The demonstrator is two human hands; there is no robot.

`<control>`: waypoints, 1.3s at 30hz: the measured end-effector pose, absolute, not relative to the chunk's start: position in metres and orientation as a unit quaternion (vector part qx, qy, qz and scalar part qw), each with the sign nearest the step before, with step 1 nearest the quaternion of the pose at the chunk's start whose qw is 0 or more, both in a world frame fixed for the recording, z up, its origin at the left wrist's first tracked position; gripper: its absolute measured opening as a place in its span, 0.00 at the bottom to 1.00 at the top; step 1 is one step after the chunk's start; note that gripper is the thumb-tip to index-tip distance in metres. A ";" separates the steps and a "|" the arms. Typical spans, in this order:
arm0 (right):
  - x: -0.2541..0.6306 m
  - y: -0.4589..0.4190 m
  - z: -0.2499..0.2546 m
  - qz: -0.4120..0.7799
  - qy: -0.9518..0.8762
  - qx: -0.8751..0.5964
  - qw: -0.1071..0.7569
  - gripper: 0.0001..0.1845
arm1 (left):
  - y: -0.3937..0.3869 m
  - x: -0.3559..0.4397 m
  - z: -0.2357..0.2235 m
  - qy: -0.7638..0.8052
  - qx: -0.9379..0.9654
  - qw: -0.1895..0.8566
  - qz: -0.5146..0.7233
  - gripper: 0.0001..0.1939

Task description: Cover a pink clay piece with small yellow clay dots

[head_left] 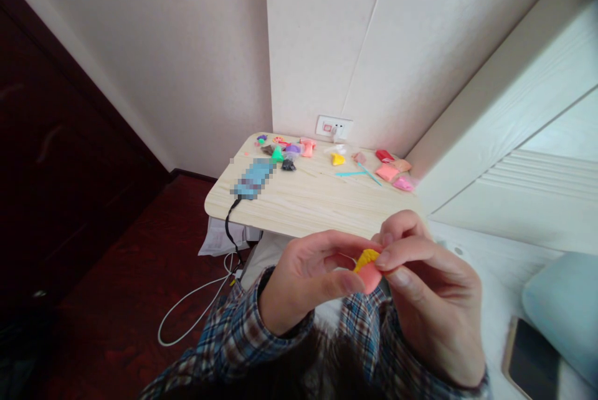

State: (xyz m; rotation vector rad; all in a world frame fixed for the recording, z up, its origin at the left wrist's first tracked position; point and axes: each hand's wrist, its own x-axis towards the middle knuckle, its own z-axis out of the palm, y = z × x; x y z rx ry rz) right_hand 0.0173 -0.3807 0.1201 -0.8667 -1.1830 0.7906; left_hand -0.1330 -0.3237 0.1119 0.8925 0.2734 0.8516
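Observation:
Between my two hands, in front of the table's near edge, is a small lump of pink and yellow modelling clay [370, 278]. The yellow part sits on top and looks ridged; the smooth pink part is below. My left hand [317, 278] is closed on the lump from the left, thumb in front and fingers behind. From the right, my right hand [427, 288] pinches the lump's edge with thumb and forefinger. Its other fingers are curled and partly hidden. The underside of the clay is out of sight.
Ahead stands a pale wooden table [299, 200]. Along its back lie several bags of coloured clay [387, 171], a yellow piece [337, 159] and blue sticks [369, 174]. A blurred-out phone-like device [255, 179] with a black cable lies left. A dark phone [532, 359] rests at lower right.

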 end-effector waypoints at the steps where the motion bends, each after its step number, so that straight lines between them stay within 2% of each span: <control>1: 0.017 -0.381 0.120 0.354 -0.520 -0.387 0.674 0.05 | -0.324 -0.133 0.112 0.129 0.421 0.803 0.402 0.19; 14: 0.016 -0.380 0.124 0.332 -0.528 -0.424 0.657 0.08 | -0.324 -0.133 0.117 0.163 0.442 0.766 0.438 0.20; 25: 0.013 -0.380 0.129 0.339 -0.527 -0.439 0.644 0.03 | -0.323 -0.137 0.118 0.150 0.489 0.722 0.465 0.20; 39: 0.011 -0.381 0.130 0.376 -0.494 -0.417 0.664 0.07 | -0.325 -0.139 0.119 0.169 0.565 0.653 0.475 0.18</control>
